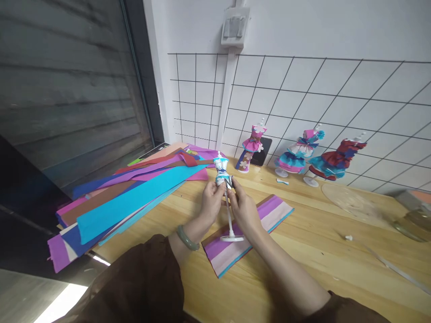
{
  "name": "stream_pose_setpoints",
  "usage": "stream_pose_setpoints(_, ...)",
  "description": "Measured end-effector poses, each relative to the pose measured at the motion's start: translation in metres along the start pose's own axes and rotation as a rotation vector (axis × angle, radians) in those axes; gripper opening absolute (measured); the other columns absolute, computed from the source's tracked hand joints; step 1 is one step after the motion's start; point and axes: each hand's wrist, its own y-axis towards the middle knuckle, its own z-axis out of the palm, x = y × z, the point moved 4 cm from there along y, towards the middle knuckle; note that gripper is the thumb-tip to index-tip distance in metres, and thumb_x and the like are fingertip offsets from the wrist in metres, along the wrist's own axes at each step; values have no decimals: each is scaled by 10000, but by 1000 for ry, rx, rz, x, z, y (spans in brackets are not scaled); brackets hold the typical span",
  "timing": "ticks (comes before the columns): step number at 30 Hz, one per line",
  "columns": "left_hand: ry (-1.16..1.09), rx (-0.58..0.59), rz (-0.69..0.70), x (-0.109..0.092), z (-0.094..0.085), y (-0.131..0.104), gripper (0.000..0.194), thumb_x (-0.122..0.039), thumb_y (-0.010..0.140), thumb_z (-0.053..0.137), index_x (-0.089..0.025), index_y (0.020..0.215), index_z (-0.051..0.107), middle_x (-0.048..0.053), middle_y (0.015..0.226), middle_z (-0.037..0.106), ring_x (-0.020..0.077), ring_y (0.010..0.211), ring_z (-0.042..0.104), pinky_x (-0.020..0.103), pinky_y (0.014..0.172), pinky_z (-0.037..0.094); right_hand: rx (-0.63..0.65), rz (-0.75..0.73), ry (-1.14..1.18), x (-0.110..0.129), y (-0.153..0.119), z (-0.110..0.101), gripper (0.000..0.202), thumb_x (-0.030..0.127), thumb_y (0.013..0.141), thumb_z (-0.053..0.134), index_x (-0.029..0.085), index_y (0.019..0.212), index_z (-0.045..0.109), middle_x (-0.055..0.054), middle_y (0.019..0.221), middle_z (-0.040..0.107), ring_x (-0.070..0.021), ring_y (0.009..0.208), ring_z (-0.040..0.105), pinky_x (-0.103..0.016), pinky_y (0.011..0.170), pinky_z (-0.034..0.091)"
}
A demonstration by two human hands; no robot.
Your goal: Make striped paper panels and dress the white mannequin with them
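A small white dress-form mannequin (pixel 221 167) with blue trim round its torso stands tilted on a thin stem with a round white base (pixel 231 238). Both my hands are closed round its lower torso and the top of the stem. My left hand (pixel 212 202) grips from the left, thumb in front. From the right, my right hand (pixel 245 207) pinches at the waist, where something small and dark shows by the fingertips; I cannot make out what it is. Under the base lies a folded strip of crepe paper (pixel 274 213) striped purple, pink and blue.
Long coloured paper strips (pixel 134 193) are piled at the left. Three dressed mannequins, one pink (pixel 254 143), one blue and pink (pixel 296 154), one red (pixel 336 159), stand along the wall grid. A phone (pixel 266 151) leans there. A glass jar (pixel 415 222) and a white cord (pixel 387 262) are at right.
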Motion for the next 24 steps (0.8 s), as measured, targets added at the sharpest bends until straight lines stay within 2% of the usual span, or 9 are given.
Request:
stream_pose_setpoints(5,41,6,22,0,0,0,261,-373,734,590,-155,811,470,28,768,613,122,626,601,187,445,463,13,6,61,-1,0,2,488,389,884,330,175,1318,390,-119,970,663,-248,888,615,-328,723,439)
stream_pose_setpoints(10,79,58,97,-1,3,-4,274,-402,748,574,-167,825,456,15,731,607,124,605,601,196,440,461,0,-22,225,-6,8,-2,491,386,856,386,163,1292,425,-106,1129,610,-228,976,587,-346,805,444)
stream_pose_setpoints(14,124,110,140,-5,5,-6,294,-419,738,585,-172,850,471,5,696,608,106,540,589,176,428,428,-4,-44,211,-2,13,-20,487,386,843,405,154,1268,459,-103,1125,612,-239,995,576,-377,838,433)
stream_pose_setpoints(17,101,29,151,-13,-4,2,330,-447,722,592,-170,856,473,16,740,607,108,530,590,178,399,423,-13,-47,153,4,12,-37,506,403,835,416,152,1271,463,-110,1152,595,-259,1051,545,-397,855,423)
stream_pose_setpoints(19,57,16,168,-19,-7,7,343,-458,726,583,-165,871,479,31,811,596,105,533,589,187,394,435,-37,-36,144,6,11,-43,517,415,839,404,154,1283,449,-111,1145,598,-264,1053,543,-409,851,424)
stream_pose_setpoints(21,19,56,144,-20,-7,9,355,-462,729,580,-157,886,487,46,865,581,105,545,590,193,392,443,-44,-50,149,7,11,-44,517,419,845,391,162,1292,437,-107,1158,590,-260,1062,538,-408,851,424)
stream_pose_setpoints(24,-21,99,74,-18,-5,8,368,-462,721,592,-151,894,496,51,855,573,109,566,588,192,396,450,14,-92,117,9,8,-35,506,413,855,384,175,1300,425,-98,1172,586,-249,1066,541,-374,835,431)
